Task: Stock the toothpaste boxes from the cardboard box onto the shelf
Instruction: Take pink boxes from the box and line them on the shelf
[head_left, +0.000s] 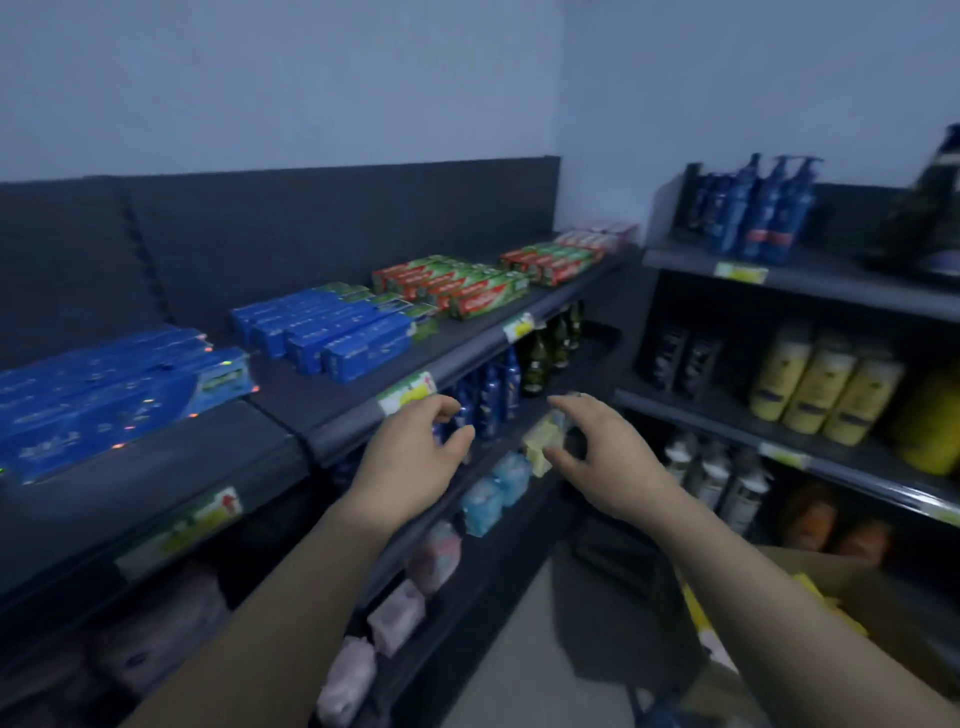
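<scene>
Rows of toothpaste boxes lie flat on the dark top shelf (457, 358): large blue boxes (104, 400) at the left, smaller blue boxes (332, 332) in the middle, red and green boxes (457, 286) further right. My left hand (415, 452) hovers just below the shelf's front edge, fingers loosely curled, holding nothing. My right hand (597, 447) hovers beside it, fingers also loosely curled and empty. The cardboard box (852, 587) shows at the lower right, partly hidden behind my right forearm.
Blue bottles (488, 400) and dark green bottles (545, 353) stand on the shelf below. Soap packs (483, 499) fill lower tiers. A second shelf unit at the right carries blue pump bottles (769, 208) and yellow bottles (826, 389). Pale floor (519, 649) lies between.
</scene>
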